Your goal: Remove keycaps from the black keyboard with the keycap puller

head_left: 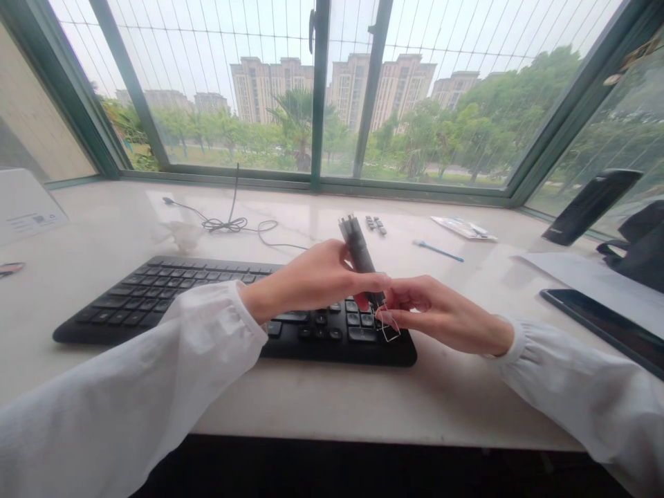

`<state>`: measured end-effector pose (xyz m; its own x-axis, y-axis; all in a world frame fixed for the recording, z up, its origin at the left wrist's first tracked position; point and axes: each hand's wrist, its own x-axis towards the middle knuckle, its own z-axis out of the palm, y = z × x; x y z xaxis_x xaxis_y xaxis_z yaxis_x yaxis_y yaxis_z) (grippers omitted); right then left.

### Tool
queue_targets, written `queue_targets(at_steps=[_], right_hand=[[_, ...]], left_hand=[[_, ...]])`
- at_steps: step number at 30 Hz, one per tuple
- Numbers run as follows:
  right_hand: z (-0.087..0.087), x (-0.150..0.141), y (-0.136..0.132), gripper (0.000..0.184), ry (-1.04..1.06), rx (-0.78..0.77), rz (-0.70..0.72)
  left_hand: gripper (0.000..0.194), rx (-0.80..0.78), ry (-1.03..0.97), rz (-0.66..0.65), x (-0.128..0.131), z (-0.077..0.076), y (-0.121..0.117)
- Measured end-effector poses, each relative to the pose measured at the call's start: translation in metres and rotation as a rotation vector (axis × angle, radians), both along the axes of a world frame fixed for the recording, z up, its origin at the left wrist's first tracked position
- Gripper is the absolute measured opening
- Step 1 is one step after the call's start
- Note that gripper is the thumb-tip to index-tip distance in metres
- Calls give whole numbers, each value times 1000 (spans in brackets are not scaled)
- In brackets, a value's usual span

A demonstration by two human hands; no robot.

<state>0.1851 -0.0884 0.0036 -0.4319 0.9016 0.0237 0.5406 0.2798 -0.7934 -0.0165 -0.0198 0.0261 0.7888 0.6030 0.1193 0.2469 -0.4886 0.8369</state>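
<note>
Black tube: The black pen-shaped tube point(357, 252) with a forked upper end stood tilted above the keyboard. Its long axis ran from this upper end, on the window side, down and to the right, to a lower end on the person's side.

Left hand: The left hand point(311, 277) was around the middle of the tube. Its grip was closed and narrow, and it was holding the tube.

Right hand: The right hand point(438, 315) was nearer to the lower end of the tube and came from the right side. Its fingers were curled in a narrow shape, very close to this end. I could not tell if they were holding anything.

Clear piece: A small clear square piece point(388, 330) was just under the right hand's fingers, beside the lower end of the tube.

Between: The 2 hands met over the right part of the black keyboard point(129, 297).

Tabletop: The keyboard lay on the white tabletop point(363, 404). Beyond the hands were small dark parts point(375, 224) and a thin blue tool point(438, 251). To the right was a dark tablet point(606, 325), and to the left a black cable point(225, 223).
</note>
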Motion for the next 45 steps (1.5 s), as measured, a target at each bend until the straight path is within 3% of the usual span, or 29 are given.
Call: queue_targets(at_steps=[11, 23, 33, 41, 45], right_hand=[[1, 2, 0, 26, -145, 200, 49], [0, 6, 2, 28, -210, 192, 81], [0, 7, 2, 31, -184, 150, 92], [1, 20, 10, 28, -133, 80, 141], [-4, 26, 17, 24, -90, 102, 179]], left_hand=[[26, -174, -21, -38, -2, 1, 7], [28, -115, 9, -45, -3, 4, 7], [28, -237, -3, -12, -6, 6, 7], [29, -245, -21, 40, -3, 4, 4], [25, -257, -40, -13, -3, 4, 1]])
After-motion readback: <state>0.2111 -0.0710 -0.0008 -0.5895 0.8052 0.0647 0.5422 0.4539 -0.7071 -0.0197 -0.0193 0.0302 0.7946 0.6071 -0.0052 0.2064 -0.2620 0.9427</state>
